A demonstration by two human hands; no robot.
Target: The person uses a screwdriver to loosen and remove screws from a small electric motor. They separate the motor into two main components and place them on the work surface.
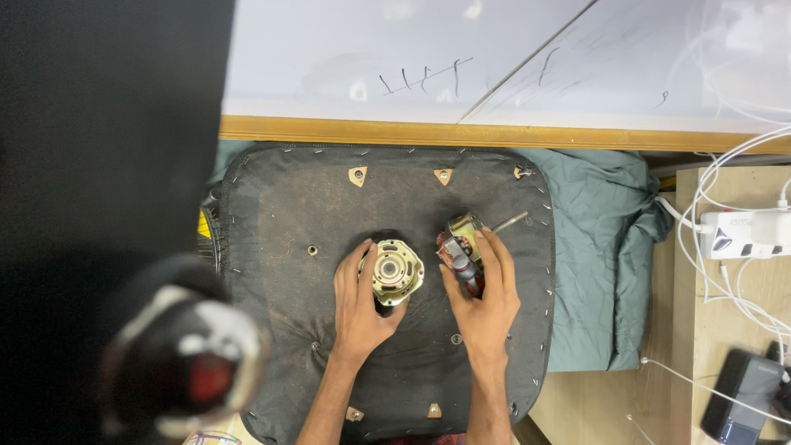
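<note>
1. While resting on the upturned black seat pad [288,206] at the middle of the frame, serves as a soft bed for loose parts: round metal motor housing [396,271] just left of centre, wound motor core [458,241] just right of it, the two near but apart.
2. Seems laid underside up, judging by the staples round the rim and the small triangular brackets [358,175], so giving a flat face that keeps parts from rolling.
3. Left hand [359,303], lower centre: fingers curled half open around the housing, thumb at its lower right edge, fingertips on the left rim; cupping and steadying rather than squeezing, housing apparently lying on the pad.
4. Right hand [484,301], lower centre right: closed round a red-handled tool [466,274], tip toward the core; fingers lying along the core's right side, touching it.
5. Thin metal shaft [511,221] sticking out up and right from the core.
6. Beyond the pad: green cloth [601,247] at right, white power strip [746,234] with cables at far right, wooden strip [494,133] across the top, blurred dark object [194,363] at lower left.
</note>
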